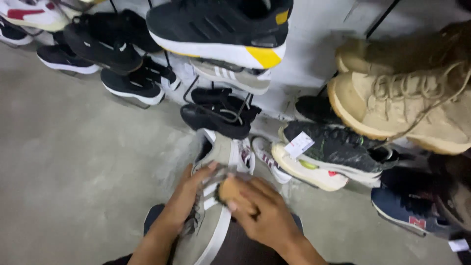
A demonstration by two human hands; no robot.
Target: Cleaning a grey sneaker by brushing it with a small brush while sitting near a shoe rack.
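Note:
A grey sneaker (208, 230) with white side stripes and a white sole rests on my lap, toe toward me. My left hand (184, 196) grips its upper from the left side, fingers over the laces. My right hand (262, 213) is closed around a small tan brush or sponge (226, 189) and presses it against the sneaker's side near the stripes. Motion blur hides the exact shape of the tan thing.
Shoes hang on wire racks along the wall: a black sneaker with a yellow heel patch (221, 29), tan lace-up boots (407, 103), black sneakers (105, 41). On the concrete floor (73, 172) stand a tagged dark sneaker (333, 157) and a navy one (407, 211).

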